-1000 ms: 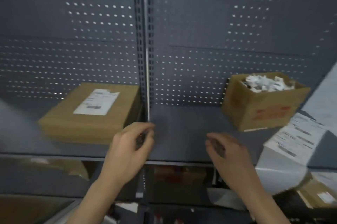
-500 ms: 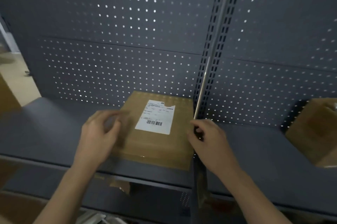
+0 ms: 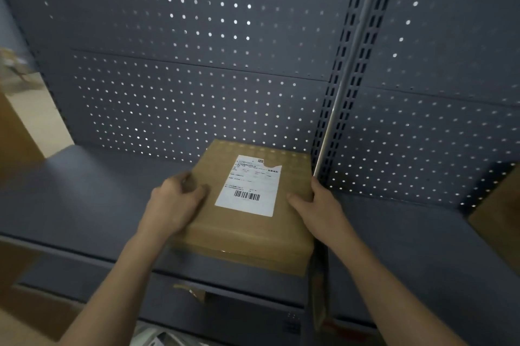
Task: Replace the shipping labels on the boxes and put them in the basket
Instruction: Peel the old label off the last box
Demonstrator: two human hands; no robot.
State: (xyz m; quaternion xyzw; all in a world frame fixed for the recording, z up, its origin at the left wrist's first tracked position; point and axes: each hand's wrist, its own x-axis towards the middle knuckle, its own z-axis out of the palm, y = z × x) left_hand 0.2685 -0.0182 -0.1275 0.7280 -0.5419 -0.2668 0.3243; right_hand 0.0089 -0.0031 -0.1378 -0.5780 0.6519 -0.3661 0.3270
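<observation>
Gripping the cardboard box point(image 3: 244, 233) on the shelf point(image 3: 84, 199), with left hand point(image 3: 174, 205) curled over its left edge, right hand point(image 3: 318, 207) clamping the right

A brown cardboard box point(image 3: 247, 221), matt with a strip of glossy tape, bears a smooth white paper label point(image 3: 249, 186) on a matt grey painted-metal shelf point(image 3: 84, 199) backed by perforated metal panel point(image 3: 197, 86).
</observation>
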